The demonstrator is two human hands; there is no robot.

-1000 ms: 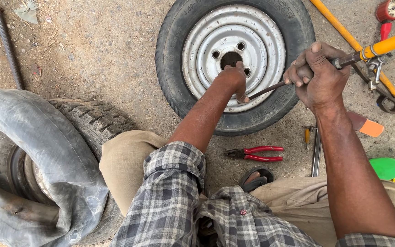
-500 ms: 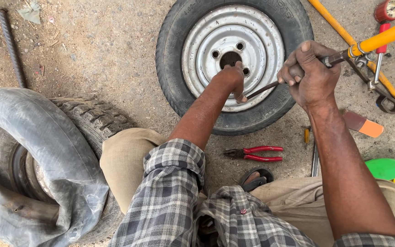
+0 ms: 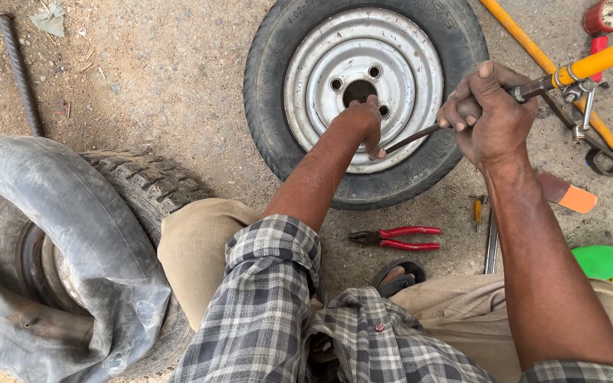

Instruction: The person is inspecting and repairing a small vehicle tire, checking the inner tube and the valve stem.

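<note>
1. Steel rim point(image 3: 363, 67) of the wheel lies flat on the dirt at far centre, tyre point(image 3: 271, 92) mounted around it.
2. Your left hand point(image 3: 361, 124) rests on the near edge of the rim, fingers curled down by the bead; whether it grips anything, cannot tell.
3. Your right hand point(image 3: 487, 113) is clenched around a thin metal bar point(image 3: 409, 140), fist to the right of the wheel, over the tyre's right sidewall.
4. Bar tip runs left to the rim edge, just beside your left fingers; its far end points right toward the yellow pipe point(image 3: 604, 60).
5. Progress, judged: tyre looks seated on the rim all round, no bead lifted that shows. Levering looks barely started; nearly all of the circumference is left.
6. Red-handled pliers point(image 3: 395, 239) lie on the ground near your knee, untouched.
7. Second tyre point(image 3: 143, 191) with a loose inner tube point(image 3: 72, 234) draped over it sits at near left, apart from the wheel.
</note>
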